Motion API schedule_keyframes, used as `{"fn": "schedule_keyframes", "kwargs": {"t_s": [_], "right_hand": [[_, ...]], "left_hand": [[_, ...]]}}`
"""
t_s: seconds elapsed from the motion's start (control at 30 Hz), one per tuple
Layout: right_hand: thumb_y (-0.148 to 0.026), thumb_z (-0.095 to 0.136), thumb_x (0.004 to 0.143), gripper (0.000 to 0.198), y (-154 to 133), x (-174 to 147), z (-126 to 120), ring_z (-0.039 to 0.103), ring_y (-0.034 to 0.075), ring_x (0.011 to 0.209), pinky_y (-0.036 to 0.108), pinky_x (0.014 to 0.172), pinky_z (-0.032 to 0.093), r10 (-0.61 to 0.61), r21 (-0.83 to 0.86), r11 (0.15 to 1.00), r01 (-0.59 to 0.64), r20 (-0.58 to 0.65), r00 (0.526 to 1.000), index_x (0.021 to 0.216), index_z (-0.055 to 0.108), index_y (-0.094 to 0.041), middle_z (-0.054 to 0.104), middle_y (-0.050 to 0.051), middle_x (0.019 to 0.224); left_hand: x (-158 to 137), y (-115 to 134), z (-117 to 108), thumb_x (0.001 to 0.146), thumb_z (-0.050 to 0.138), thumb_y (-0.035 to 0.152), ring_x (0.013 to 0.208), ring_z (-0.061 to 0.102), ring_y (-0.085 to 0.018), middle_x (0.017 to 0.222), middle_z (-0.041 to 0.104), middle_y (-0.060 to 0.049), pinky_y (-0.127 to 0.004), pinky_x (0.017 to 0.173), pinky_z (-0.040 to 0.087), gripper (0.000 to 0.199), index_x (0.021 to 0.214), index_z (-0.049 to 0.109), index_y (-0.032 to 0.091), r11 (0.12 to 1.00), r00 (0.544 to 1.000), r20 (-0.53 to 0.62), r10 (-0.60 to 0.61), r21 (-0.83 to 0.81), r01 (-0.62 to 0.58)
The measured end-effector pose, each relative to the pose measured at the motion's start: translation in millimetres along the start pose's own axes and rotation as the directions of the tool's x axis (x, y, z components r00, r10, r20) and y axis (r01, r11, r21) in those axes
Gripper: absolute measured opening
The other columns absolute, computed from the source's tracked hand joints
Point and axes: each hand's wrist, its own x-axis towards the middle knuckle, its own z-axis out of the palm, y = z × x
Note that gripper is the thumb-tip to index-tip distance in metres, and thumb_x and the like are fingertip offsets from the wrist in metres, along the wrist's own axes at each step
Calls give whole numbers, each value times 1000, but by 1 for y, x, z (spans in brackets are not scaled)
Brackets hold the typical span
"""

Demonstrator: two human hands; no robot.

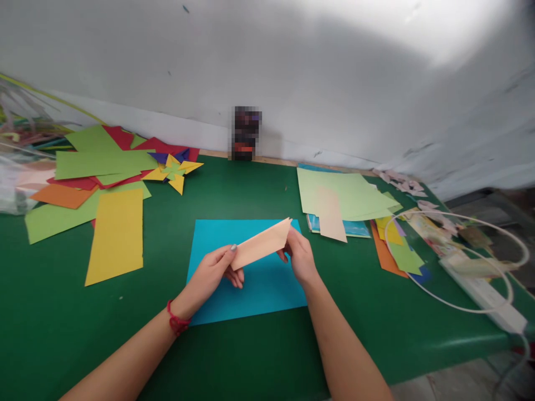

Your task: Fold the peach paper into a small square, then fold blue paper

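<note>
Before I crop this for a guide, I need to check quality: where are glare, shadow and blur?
Head view: wall brightest toward the upper right, faint shadow right of the pixelated object, left-edge plastic blurred, held paper fairly clear.

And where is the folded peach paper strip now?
Head view, centre: the peach strip reaches from the left hand to the right hand, over the blue paper sheet.

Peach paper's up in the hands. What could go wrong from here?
The left hand pinches the peach paper at one end; a tight grip might crease it. Held above the blue sheet, it could slip and drop. The white cable seems to cross the orange sheet; tugging might drag it.
</note>
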Motion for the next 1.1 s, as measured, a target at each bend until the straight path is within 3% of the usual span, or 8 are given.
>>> {"fn": "schedule_keyframes", "kwargs": {"t_s": [0.13,0.33,0.47,0.57,0.77,0.93,1.1], "right_hand": [[-37,42,85,28,1,0,-2,38,7,38,20,39,31,-11,-37,999,11,4,1000,64,47,-18,43,-6,44],[-27,46,79,11,6,1,-3,43,8,36,19,37,34,-4,-48,999,4,6,1000,75,51,-18,51,-5,43],[-31,47,81,13,6,2,-3,47,8,37,20,37,36,13,-31,999,-14,-35,999,78,50,-18,55,-4,46],[-34,48,82,17,5,2,0,48,9,38,20,38,36,20,-19,1000,-21,-20,1000,78,50,-18,56,-4,48],[-36,49,82,20,6,-1,7,48,9,38,20,39,37,18,-20,1000,-17,8,1000,82,53,-16,58,-2,50],[-36,49,82,21,9,-1,10,52,10,43,20,40,39,7,-11,1000,-7,-33,999,80,54,-16,59,0,54],[-38,53,79,26,16,-6,26,50,9,48,21,43,41,74,125,991,-55,-158,985,95,54,-18,54,-2,61]], "left_hand": [[2,-2,0,85,39,46,53,60,-15,63,60,-1,-28,53,48,39,106,48,14,999,999,-41,26,-30,-27],[3,-6,0,80,52,35,56,59,-13,74,58,-1,-27,56,49,66,136,19,24,987,987,-105,118,118,-105],[2,-8,-1,76,56,29,70,58,-13,106,53,-5,-27,63,50,69,136,21,32,948,971,-155,183,287,-133],[2,-10,-2,75,57,29,76,56,-14,113,50,-5,-26,65,49,66,134,27,32,924,955,-207,213,361,-128],[4,-10,-4,85,41,40,74,60,-17,90,61,-7,-29,63,52,56,135,29,19,980,915,-359,182,145,-138],[4,-3,-5,82,48,40,90,62,-22,117,55,-11,-32,71,54,49,125,44,17,978,889,-436,138,-80,-191],[2,1,-1,79,54,36,85,65,-22,113,59,-9,-30,67,56,47,123,45,19,978,898,-410,157,-63,-200]]}}
